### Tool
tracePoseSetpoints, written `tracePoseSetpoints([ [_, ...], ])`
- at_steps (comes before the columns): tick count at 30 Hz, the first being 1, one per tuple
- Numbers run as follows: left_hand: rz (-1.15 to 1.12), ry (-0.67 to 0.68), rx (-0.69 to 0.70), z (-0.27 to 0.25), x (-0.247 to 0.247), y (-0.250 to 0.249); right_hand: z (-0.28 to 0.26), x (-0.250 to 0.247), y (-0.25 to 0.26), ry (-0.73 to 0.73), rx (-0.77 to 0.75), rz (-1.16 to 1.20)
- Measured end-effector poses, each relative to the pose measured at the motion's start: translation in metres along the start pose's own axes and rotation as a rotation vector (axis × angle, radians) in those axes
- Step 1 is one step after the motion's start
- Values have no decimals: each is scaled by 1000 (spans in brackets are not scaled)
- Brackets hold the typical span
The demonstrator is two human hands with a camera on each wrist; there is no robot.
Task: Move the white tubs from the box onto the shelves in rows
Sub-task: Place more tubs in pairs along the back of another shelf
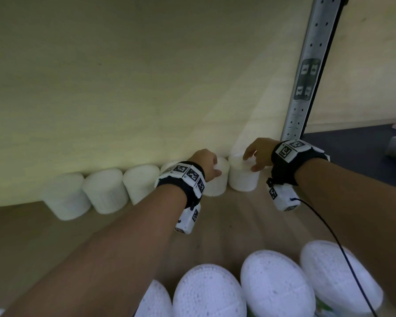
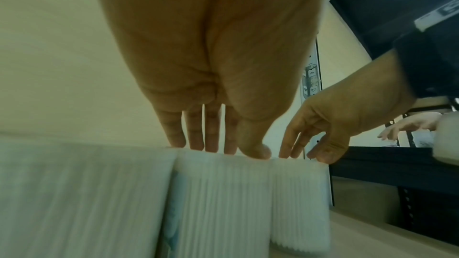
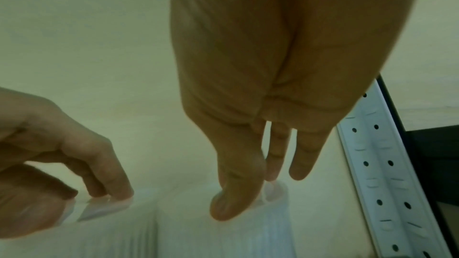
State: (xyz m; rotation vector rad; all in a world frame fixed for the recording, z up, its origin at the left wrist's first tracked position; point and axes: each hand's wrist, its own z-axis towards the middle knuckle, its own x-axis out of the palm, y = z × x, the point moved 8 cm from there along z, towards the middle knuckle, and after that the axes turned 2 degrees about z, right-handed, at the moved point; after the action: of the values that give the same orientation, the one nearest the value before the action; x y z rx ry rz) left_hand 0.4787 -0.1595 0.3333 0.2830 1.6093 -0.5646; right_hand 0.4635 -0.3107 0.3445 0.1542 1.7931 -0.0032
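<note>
Two white ribbed tubs stand side by side at the right end of a row along the back of the wooden shelf. My left hand holds the left tub by its top, fingers behind and thumb in front, as the left wrist view shows on the tub. My right hand grips the lid of the rightmost tub, thumb on the front rim. Both tubs sit on the shelf, touching each other.
Several more white tubs continue the back row to the left. A perforated metal upright stands just right of my right hand. Large white tub lids crowd the near edge. The pale back panel is close behind the row.
</note>
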Motion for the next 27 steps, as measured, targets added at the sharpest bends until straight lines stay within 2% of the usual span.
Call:
tracePoseSetpoints([
  [3, -23, -8, -3, 1, -1, 2, 4, -5, 3, -14, 5, 58],
  [6, -31, 0, -6, 3, -1, 3, 9, -10, 7, -100, 48, 92],
  [9, -34, -6, -3, 3, 0, 4, 15, 3, 7, -65, 116, 48],
  [14, -34, -12, 6, 3, 1, 4, 17, 7, 5, -61, 128, 66],
  [18, -39, -14, 0, 2, 1, 3, 12, 7, 4, -40, 97, 22],
  [23, -42, -13, -4, 1, 2, 3, 8, 5, 8, -6, 21, 83],
  [27, -56, -17, -7, 1, 2, 4, 7, -4, 7, -112, 43, 149],
])
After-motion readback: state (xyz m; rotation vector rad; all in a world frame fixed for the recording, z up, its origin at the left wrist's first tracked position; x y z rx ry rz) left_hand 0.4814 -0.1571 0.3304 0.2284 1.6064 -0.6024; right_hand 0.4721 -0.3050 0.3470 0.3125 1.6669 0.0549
